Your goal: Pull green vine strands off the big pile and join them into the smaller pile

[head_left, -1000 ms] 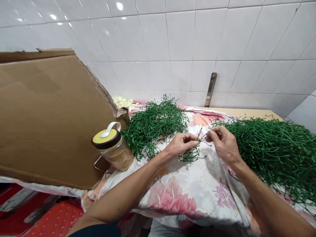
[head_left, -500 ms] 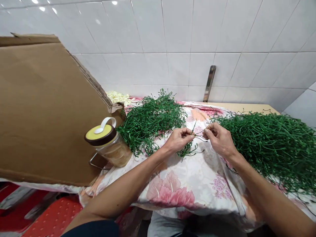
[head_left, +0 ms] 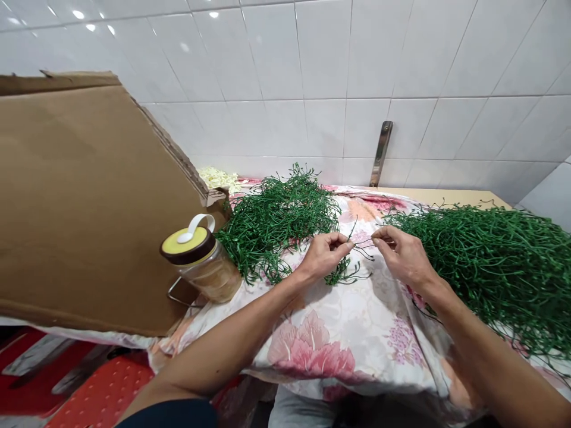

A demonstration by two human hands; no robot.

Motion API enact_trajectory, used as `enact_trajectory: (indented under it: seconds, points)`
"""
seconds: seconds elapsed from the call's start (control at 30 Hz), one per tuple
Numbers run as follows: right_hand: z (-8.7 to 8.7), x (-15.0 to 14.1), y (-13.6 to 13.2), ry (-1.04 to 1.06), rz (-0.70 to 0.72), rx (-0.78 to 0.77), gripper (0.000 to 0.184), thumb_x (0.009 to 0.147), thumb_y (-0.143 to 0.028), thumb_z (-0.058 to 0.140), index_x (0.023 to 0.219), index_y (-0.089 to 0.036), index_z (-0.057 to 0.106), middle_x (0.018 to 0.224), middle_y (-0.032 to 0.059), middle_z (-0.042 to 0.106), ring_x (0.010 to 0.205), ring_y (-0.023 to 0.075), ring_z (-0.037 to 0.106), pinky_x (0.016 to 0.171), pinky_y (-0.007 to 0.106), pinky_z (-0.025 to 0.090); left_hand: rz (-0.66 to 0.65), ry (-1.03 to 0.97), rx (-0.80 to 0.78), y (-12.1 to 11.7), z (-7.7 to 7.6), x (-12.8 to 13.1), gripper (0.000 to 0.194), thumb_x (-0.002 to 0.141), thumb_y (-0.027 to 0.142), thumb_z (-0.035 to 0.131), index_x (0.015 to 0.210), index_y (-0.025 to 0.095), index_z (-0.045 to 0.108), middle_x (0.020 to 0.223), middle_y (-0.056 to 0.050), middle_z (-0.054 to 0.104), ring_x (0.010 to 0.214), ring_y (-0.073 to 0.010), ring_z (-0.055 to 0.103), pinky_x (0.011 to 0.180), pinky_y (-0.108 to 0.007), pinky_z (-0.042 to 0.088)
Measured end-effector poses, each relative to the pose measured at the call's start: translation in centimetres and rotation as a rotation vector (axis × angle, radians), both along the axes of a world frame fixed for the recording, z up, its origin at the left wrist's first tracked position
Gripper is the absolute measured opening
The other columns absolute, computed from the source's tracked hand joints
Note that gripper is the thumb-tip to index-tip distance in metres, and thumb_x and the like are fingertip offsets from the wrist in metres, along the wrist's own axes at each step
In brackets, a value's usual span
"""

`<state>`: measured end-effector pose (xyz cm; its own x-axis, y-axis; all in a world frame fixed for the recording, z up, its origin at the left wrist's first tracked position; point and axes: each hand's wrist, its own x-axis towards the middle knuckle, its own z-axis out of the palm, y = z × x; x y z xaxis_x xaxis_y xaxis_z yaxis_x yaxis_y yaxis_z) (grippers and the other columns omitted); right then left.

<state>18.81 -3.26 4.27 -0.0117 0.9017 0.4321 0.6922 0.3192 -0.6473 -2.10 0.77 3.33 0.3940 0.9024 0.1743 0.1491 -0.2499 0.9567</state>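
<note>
My left hand point(head_left: 328, 254) pinches a thin green stem point(head_left: 352, 233) between its thumb and fingers, and a small green sprig point(head_left: 341, 273) hangs below it. My right hand point(head_left: 404, 255) is a short way to the right, with its fingertips on fine dark-green strands point(head_left: 368, 246) running towards the left hand. A smaller heap of green wiry stems point(head_left: 276, 223) lies beyond my left hand. A larger heap point(head_left: 486, 267) lies right next to my right hand. Both heaps rest on a floral cloth point(head_left: 312, 351).
A glass jar point(head_left: 207, 267) with a yellow-and-brown lid and white loop handle stands left of the hands, against a large cardboard sheet point(head_left: 89, 202). Pale shredded material point(head_left: 218, 179) lies behind it. White wall tiles point(head_left: 276, 77), a metal bracket point(head_left: 380, 153) and a red plastic stool point(head_left: 102, 386) are also visible.
The view has shifted slightly across the frames. Both hands still hold the green strands, and the right hand sits slightly further right than before.
</note>
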Motion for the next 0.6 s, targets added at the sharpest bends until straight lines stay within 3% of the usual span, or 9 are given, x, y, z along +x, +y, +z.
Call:
enact_trajectory:
  seconds: [0.23,0.37,0.47,0.6]
  points:
    - [1.1,-1.0,-0.9,-0.082,0.098,0.310,0.014,0.095,-0.020,0.055,0.099,-0.021,0.068,0.102,0.0084,0.072,0.098,0.0224,0.067,0.088,0.036,0.054,0.013,0.025,0.028,-0.5,0.0,0.2,0.030,0.083,0.043,0.065,0.079,0.013,0.065,0.068,0.001,0.053,0.062,-0.0101,0.042,0.059,-0.024,0.032]
    - [0.9,-1.5,-1.0,-0.193,0.186,0.412,0.016,0.094,-0.016,0.056,0.104,-0.021,0.067,0.108,0.0090,0.071,0.120,0.0266,0.061,0.104,0.045,0.047,0.013,0.012,0.041,-0.9,0.1,0.4,0.030,0.083,0.041,0.065,0.075,0.013,0.065,0.066,0.001,0.051,0.063,-0.0106,0.043,0.059,-0.025,0.032]
    - [0.0,-1.4,-0.6,-0.287,0.187,0.399,0.018,0.093,-0.018,0.059,0.109,-0.021,0.067,0.114,0.0092,0.071,0.132,0.0309,0.053,0.111,0.052,0.040,-0.013,0.018,0.061,-0.9,-0.2,0.4,0.030,0.084,0.041,0.064,0.075,0.013,0.066,0.066,0.000,0.053,0.062,-0.0106,0.043,0.060,-0.025,0.032]
    - [-0.9,-1.2,-0.2,-0.255,0.279,0.248,0.015,0.095,-0.025,0.058,0.105,-0.021,0.068,0.109,0.0084,0.073,0.123,0.0277,0.060,0.105,0.045,0.046,-0.024,0.062,0.073,-0.7,-0.7,0.3,0.033,0.085,0.043,0.063,0.081,0.012,0.070,0.069,-0.002,0.057,0.062,-0.0113,0.045,0.059,-0.026,0.033]
